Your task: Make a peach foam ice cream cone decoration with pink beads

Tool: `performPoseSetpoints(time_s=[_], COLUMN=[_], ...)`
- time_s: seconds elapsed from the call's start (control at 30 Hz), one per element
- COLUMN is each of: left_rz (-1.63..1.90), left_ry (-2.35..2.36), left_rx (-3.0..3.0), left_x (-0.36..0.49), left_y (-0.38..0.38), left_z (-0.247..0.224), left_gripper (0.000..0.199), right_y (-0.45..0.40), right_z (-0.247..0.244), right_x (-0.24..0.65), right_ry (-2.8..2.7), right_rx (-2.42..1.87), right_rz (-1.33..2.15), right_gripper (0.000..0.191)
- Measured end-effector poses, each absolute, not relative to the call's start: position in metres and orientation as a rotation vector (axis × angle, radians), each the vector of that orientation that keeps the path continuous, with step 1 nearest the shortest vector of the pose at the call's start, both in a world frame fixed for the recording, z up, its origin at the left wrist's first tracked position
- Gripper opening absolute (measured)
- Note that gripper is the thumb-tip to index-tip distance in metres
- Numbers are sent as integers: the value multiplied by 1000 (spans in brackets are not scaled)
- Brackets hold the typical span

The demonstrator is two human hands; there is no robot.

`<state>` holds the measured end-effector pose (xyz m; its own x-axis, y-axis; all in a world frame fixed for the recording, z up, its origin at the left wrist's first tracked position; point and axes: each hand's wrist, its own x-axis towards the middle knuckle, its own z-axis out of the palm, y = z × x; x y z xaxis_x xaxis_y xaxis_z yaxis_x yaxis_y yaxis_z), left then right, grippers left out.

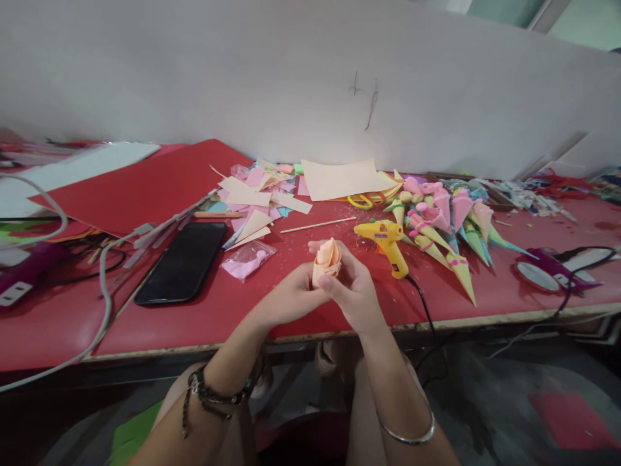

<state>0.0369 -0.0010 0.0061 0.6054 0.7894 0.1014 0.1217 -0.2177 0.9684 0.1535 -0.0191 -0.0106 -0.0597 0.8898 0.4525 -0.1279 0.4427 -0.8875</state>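
A peach paper flower, rolled in layers like a rose, is held upright above the front part of the red table. My left hand closes around its left side and base. From the right, my right hand grips it too, with the thumb pressed against the front. The far fingers are partly hidden behind the flower. Just right of my hands lies a yellow glue gun with a black cord. A thin wooden stick lies behind the flower.
Left of my hands are a black phone and a small plastic bag with pink pieces. Paper scraps and a cream sheet lie farther back. Several paper cones are heaped at right. A white cable crosses the left side.
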Motion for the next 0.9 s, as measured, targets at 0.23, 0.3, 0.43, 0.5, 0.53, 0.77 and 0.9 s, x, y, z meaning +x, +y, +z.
performPoseSetpoints(time_s=[0.23, 0.3, 0.43, 0.5, 0.53, 0.77, 0.9], left_rz=[679, 636, 574, 589, 579, 478, 488], left_ry=[749, 787, 795, 756, 743, 671, 718], left_rx=[1577, 1546, 1439, 1383, 1359, 1240, 1285], left_x=[33, 33, 33, 34, 34, 33, 32], left_y=[-2, -2, -1, -2, -2, -3, -2], left_z=[4, 2, -2, -2, -2, 3, 1], left_gripper=[11, 12, 16, 19, 20, 26, 33], right_y=[-23, -23, -23, -23, -23, -22, -23], right_z=[-9, -9, -7, -7, -7, -6, -6], right_x=[150, 149, 147, 147, 148, 152, 152], right_ry=[-1274, -1224, -1197, -1212, -1219, -1300, -1273], right_rx=[-694, -711, -732, -706, -686, -645, -632], right_rz=[1110, 1094, 1103, 1138, 1155, 1233, 1251], right_gripper=[29, 24, 24, 30, 34, 39, 36])
